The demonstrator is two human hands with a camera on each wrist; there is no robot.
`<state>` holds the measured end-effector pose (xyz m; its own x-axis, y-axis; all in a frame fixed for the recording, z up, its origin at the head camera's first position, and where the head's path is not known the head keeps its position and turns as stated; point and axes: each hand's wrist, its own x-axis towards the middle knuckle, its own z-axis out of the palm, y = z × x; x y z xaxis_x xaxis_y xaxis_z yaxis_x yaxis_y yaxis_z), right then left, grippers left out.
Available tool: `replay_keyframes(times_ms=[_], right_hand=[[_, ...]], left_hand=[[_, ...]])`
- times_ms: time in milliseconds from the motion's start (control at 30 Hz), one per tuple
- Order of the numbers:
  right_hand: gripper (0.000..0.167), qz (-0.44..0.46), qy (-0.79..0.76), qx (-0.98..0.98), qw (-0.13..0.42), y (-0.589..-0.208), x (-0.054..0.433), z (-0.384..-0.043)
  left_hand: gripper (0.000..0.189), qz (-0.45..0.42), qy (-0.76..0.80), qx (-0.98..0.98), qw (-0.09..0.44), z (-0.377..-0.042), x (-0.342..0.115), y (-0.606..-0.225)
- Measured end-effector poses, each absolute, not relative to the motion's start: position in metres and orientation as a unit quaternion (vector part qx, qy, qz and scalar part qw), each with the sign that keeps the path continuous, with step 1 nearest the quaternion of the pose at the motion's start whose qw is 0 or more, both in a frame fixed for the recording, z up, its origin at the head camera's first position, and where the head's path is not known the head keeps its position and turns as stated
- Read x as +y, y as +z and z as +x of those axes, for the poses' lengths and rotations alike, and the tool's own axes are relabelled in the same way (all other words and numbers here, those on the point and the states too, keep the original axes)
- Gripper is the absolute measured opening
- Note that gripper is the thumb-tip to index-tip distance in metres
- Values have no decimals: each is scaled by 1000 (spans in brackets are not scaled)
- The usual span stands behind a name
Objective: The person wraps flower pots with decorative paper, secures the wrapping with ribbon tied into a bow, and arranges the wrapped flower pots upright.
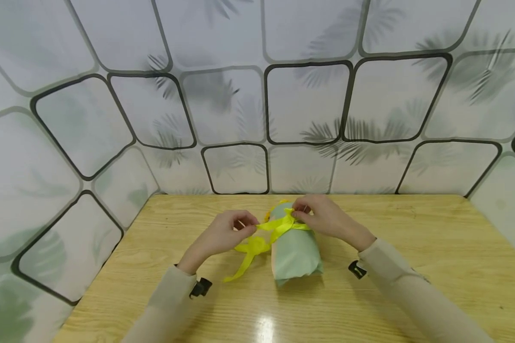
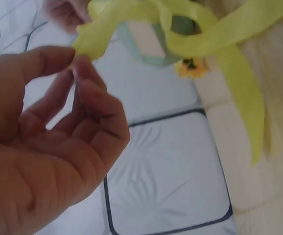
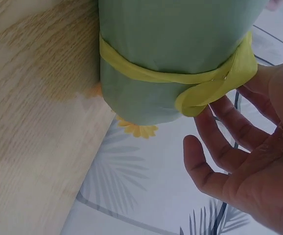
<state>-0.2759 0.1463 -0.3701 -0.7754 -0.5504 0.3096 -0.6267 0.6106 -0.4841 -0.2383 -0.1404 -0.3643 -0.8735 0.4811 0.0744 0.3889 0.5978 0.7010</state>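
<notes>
A bouquet wrapped in pale green paper [image 1: 298,255] lies on the table, its far end showing yellow-orange flowers [image 3: 137,128]. Round its middle runs a yellow ribbon [image 1: 279,227], looped and knotted on top. To the left of the wrap, my left hand [image 1: 225,232] pinches a stretch of that ribbon between thumb and index finger, as the left wrist view shows closely. My right hand [image 1: 324,215], above the wrap's far right side, pinches a ribbon loop; its other fingers [image 3: 220,142] spread loosely. A loose ribbon tail [image 2: 244,98] hangs beyond the left hand.
The wooden table [image 1: 176,309] has a glossy grain and carries the bouquet. Behind it and at the sides stands a pale curtain [image 1: 309,105] with dark rounded squares and leaf prints. Black clips [image 1: 200,287] sit by both cuffs.
</notes>
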Motion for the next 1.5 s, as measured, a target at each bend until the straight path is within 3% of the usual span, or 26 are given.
replay_keyframes(times_ms=[300, 633, 933, 1267, 1500], right_hand=[[3, 326, 290, -897, 68, -368, 143, -277], [5, 338, 315, -880, 108, -362, 131, -270], [5, 336, 331, -878, 84, -356, 122, -264], [6, 324, 345, -879, 59, -350, 119, -259], [5, 322, 353, -877, 56, -352, 117, -257]], left_hand=[[18, 292, 407, 857, 117, -231, -137, -357], [16, 303, 442, 842, 62, -227, -101, -368], [10, 367, 421, 829, 33, -220, -85, -377], [8, 243, 447, 860, -33, -218, -76, -383], [13, 191, 434, 880, -23, -222, -73, -386]])
